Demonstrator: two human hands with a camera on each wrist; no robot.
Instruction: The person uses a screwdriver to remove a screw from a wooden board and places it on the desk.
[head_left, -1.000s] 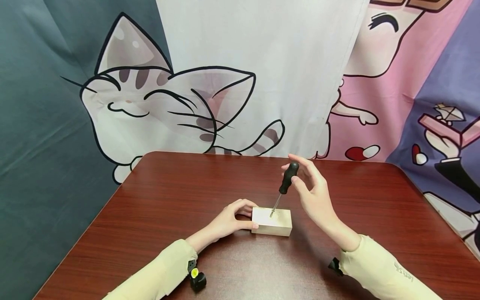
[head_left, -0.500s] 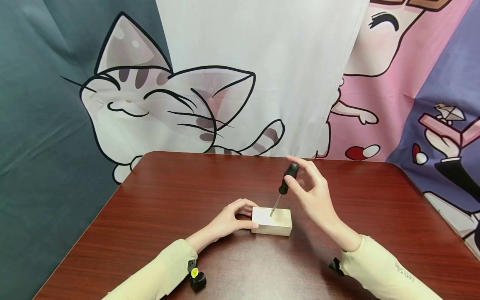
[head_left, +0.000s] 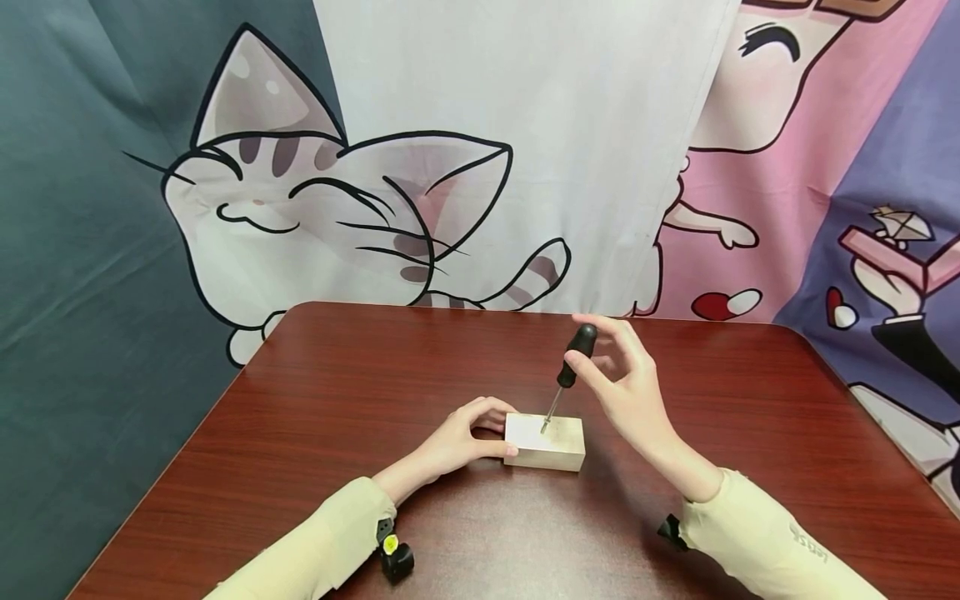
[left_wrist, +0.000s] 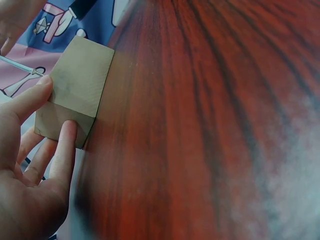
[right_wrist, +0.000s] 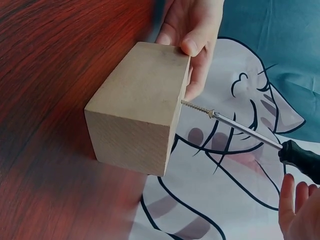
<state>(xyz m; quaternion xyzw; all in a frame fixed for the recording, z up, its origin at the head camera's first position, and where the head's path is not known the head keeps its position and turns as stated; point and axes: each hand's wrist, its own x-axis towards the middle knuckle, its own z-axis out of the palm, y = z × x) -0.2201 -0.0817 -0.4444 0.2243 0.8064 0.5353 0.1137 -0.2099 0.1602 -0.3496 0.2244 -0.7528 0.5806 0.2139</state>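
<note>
A pale wooden block (head_left: 557, 458) lies on the table in the middle of the head view. My left hand (head_left: 461, 435) grips its left end, with the thumb on the near edge and fingers behind and against the end face. A brass-coloured screw (right_wrist: 197, 108) stands out of the block's top in the right wrist view. The tip of a black-handled screwdriver (head_left: 577, 357) meets the screw's head, the shaft leaning slightly right. My right hand (head_left: 628, 390) pinches the handle between thumb and fingers; its far fingers are partly hidden behind the handle.
The dark red wood-grain table (head_left: 360, 367) reaches back to a cartoon-printed cloth (head_left: 615, 108). Small black devices are strapped at both wrists, one by the left cuff (head_left: 397, 562) and one by the right cuff (head_left: 672, 532).
My right thumb has moved left across the screwdriver handle, and the index fingertip has dipped slightly. The block, the left hand and the screwdriver's lean stay about the same.
</note>
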